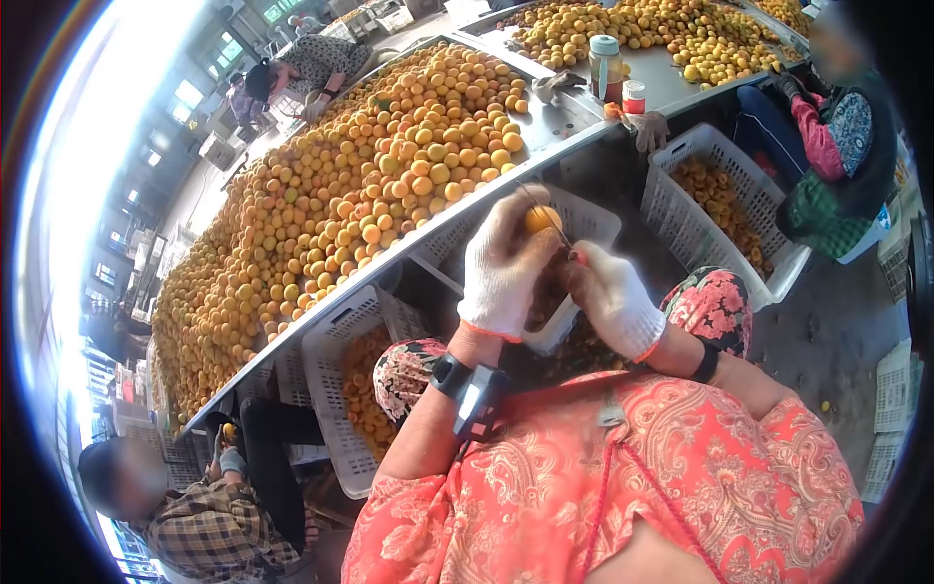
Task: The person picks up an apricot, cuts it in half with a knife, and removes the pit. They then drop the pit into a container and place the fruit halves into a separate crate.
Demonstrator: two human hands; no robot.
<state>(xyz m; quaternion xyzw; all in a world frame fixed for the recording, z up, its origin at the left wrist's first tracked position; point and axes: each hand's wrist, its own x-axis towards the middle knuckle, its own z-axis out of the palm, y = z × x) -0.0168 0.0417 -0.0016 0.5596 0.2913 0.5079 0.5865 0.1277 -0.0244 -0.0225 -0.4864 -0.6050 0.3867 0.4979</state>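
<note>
My left hand (pixel 501 268), in a white knit glove, has its fingers wrapped round a yellow-orange apricot (pixel 542 219). In my right hand (pixel 615 300), gloved the same way, with dark-stained fingertips, is a thin metal blade (pixel 559 232). The blade crosses the front of the apricot, and its far end reaches past the left fingers. Both hands are close together in front of my chest. Beneath them stands a white crate (pixel 584 216), partly hidden by my hands, with dark orange pieces inside.
Heaped apricots (pixel 360 195) cover the metal table (pixel 564 117) ahead. A jar (pixel 605 68) and a red-labelled container (pixel 633 95) stand on it. Crates of cut fruit are at left (pixel 331 336) and right (pixel 671 209). Co-workers sit at left (pixel 224 526) and right (pixel 856 146).
</note>
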